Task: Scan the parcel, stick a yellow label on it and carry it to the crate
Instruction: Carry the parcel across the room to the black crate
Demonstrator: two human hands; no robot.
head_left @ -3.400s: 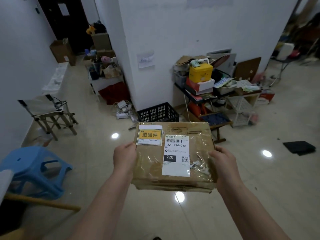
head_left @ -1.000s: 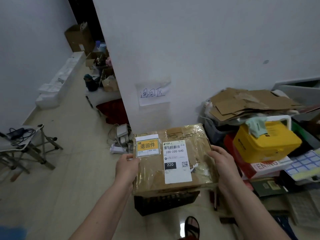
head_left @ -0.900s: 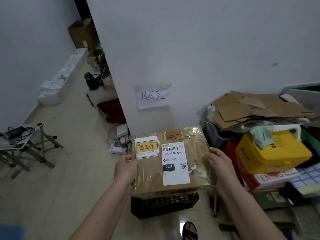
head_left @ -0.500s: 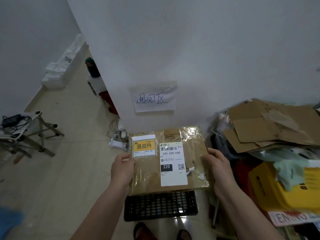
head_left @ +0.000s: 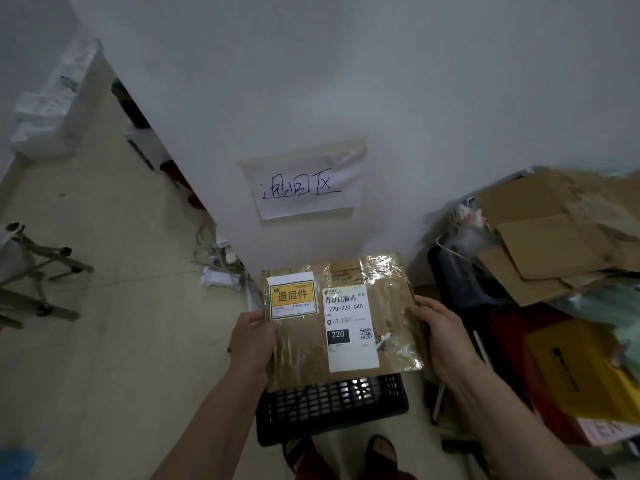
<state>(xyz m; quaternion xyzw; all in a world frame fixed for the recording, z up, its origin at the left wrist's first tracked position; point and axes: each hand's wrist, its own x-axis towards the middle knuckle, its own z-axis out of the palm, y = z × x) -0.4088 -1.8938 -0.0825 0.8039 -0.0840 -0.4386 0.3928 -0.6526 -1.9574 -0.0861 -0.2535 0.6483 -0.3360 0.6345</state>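
Parcel (head_left: pixel 341 320), yellow label (head_left: pixel 292 295) on: left hand (head_left: pixel 252 337) and right hand (head_left: pixel 446 336) clasped its side edges above crate (head_left: pixel 332 405). We judged: lower level, release both together.

Dim, flat indoor light; glare glints on the brown tape-wrapped cardboard parcel (head_left: pixel 341 320). Wide-angle bending warps the edges, and the right-hand clutter smears with blur.
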